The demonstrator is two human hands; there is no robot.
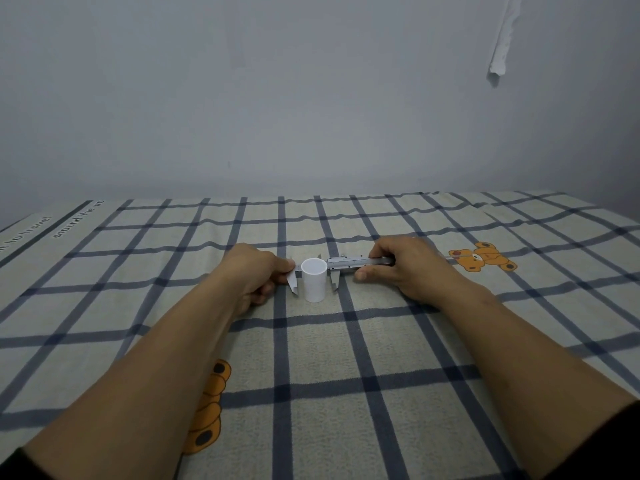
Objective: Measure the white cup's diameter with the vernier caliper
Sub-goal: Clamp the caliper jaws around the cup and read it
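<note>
Nearest the camera, two bare forearms reach in from 7 and 5 o'clock across a cream fabric cover with a dark blue grid [311,393] that spreads over the whole flat surface. An orange cartoon bear print [207,403] lies on the cloth just under the left forearm. The cloth around the arms is bare, with free space on both sides and ahead.

At the middle of the view, the small white cylindrical cup [313,279] stands upright on the cloth. The silver metal vernier caliper [349,263] lies level across it, its beam running toward 3 o'clock and its two lower jaws hanging down on either side of the cup, close to the cup's wall; whether they touch it cannot be told. The left hand [254,275], at 9 o'clock of the cup, pinches the caliper's fixed end between thumb and fingers. The right hand [403,265], at 3 o'clock, is closed around the beam, thumb beneath near the slider.

A second orange bear print [481,256] lies beyond the right hand. Grey lettering [78,218] runs along the cloth's far left edge at 10 o'clock. The cloth ends against a plain pale grey wall [277,98], where a white peeling strip [504,39] hangs at 1 o'clock.
</note>
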